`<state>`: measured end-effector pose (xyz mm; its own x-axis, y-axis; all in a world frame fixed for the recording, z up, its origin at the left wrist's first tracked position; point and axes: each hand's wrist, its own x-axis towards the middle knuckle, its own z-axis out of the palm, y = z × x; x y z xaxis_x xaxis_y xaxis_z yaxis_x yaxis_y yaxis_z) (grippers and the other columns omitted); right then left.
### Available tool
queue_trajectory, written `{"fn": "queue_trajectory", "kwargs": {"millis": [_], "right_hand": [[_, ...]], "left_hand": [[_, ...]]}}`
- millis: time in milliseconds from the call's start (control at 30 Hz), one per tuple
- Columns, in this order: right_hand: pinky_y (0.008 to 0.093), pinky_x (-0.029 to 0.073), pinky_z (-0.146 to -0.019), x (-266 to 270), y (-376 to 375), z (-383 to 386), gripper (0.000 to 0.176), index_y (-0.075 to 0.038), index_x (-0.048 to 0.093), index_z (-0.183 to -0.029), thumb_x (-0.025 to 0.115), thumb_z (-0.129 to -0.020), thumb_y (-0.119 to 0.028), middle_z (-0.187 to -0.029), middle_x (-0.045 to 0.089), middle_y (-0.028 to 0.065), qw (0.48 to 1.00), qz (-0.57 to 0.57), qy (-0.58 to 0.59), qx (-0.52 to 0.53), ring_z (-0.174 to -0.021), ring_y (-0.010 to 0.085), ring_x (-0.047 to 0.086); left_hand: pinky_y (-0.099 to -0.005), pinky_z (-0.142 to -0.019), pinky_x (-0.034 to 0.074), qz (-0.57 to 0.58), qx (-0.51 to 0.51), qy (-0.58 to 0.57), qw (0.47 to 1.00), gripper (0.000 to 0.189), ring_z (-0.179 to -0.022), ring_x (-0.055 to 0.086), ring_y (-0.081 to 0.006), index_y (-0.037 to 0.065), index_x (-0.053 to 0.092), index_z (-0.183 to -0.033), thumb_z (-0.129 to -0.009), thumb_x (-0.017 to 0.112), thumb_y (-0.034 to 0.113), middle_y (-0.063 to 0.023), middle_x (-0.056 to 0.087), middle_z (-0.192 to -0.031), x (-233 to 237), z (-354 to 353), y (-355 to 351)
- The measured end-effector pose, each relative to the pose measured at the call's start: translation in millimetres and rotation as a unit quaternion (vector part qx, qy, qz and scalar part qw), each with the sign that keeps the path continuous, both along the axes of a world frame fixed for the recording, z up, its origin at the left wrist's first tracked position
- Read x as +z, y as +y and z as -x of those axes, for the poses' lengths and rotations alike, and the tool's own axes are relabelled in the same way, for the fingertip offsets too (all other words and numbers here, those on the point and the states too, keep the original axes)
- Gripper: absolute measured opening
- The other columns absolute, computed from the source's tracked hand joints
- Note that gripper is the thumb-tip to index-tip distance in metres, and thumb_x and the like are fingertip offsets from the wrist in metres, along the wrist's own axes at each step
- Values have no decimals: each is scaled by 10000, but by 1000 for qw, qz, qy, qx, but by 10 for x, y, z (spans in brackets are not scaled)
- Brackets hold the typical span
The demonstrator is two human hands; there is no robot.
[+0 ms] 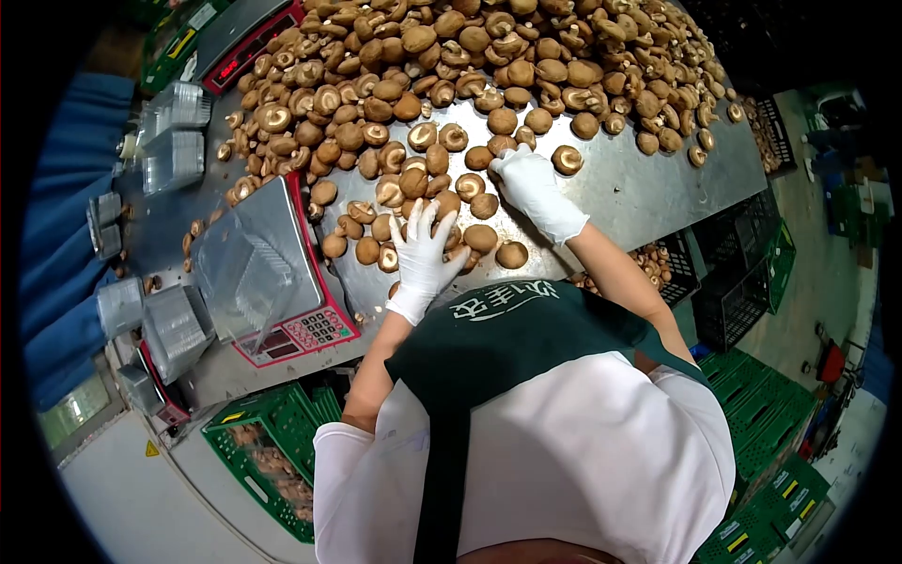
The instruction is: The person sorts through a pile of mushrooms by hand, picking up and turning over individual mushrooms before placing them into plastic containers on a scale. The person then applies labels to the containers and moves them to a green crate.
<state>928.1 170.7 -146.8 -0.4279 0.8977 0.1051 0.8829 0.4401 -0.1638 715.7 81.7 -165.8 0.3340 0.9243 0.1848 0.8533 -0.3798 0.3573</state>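
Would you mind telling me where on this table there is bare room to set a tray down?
The widest bare steel lies right of the right hand, between the mushroom pile and the table's near edge. Around the left hand loose mushrooms crowd; the scale and stacked trays fill the left side.

We stand at the near edge of the bench point(648, 188); a heap of mushrooms point(489, 56) covers its far half, loose ones spilling toward us. By the near left corner sits a scale point(296, 329) with a tray point(246, 258) on it. Along the left edge behind it lie stacked trays point(174, 132). Below the right edge stand crates point(733, 301).
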Motion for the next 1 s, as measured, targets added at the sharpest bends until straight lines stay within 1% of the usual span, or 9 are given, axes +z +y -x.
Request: {"fn": "queue_trajectory", "kwargs": {"millis": [200,367,533,600,733,800,833,867,1000], "right_hand": [[383,513,-622,162,-182,14,149,-77,616,-845,619,-700,-111,-823,614,92,992,16,127,-6,-814,300,583],[366,480,-499,-48,-350,229,73,-46,580,-761,579,-698,-83,-685,575,122,997,-28,44,51,-644,269,572],[363,448,-439,-169,-319,342,57,-42,566,-747,569,-701,-76,-648,554,134,998,-48,-25,31,-590,255,567],[390,497,-564,-84,-341,362,95,-58,562,-788,599,-736,-128,-728,583,112,998,43,-16,-37,-673,280,593],[358,508,-600,140,-356,143,165,-64,586,-835,648,-726,-172,-749,609,120,993,65,100,2,-655,260,608],[336,509,-651,305,-370,-10,251,-95,615,-928,668,-710,-206,-790,649,123,934,231,257,-93,-691,271,633],[294,513,-691,292,-349,-153,316,-113,627,-978,704,-705,-253,-836,670,97,878,339,306,-141,-750,207,648],[285,513,-695,315,-364,-311,321,-94,636,-969,728,-705,-252,-844,672,66,850,351,370,-130,-765,153,635],[289,509,-688,509,-545,-1063,326,-55,644,-933,750,-686,-239,-832,659,62,850,353,346,-182,-747,153,623]], "left_hand": [[-458,-1046,261,-77,21,-94,992,379,-1180,493,-251,135,606,-1124,-755,687,171,-67,575,-1182,-7,47,183],[-413,-1002,324,-108,80,-140,981,266,-1085,536,-253,104,646,-1030,-765,657,115,-65,611,-1097,39,200,288],[-388,-923,413,-111,110,-182,971,250,-1014,576,-293,58,650,-1004,-756,658,83,-112,627,-1050,125,387,393],[-383,-908,426,-103,119,-192,969,251,-1002,583,-291,54,650,-1004,-753,658,72,-118,627,-1046,161,433,407],[-378,-893,440,-117,123,-186,968,251,-992,587,-291,47,651,-1003,-753,657,58,-131,625,-1042,141,527,407],[-377,-884,450,-104,130,-202,965,249,-985,588,-296,39,650,-1003,-754,655,51,-141,623,-1038,107,548,410],[-371,-879,455,-103,130,-209,964,243,-980,589,-299,31,649,-999,-757,654,46,-146,622,-1038,124,537,414],[-371,-879,455,-102,131,-210,964,243,-980,589,-299,31,649,-999,-757,654,46,-146,622,-1038,144,520,424],[-363,-882,453,-78,130,-222,963,242,-973,592,-292,33,644,-1005,-764,651,49,-136,624,-1039,252,452,512]]}}
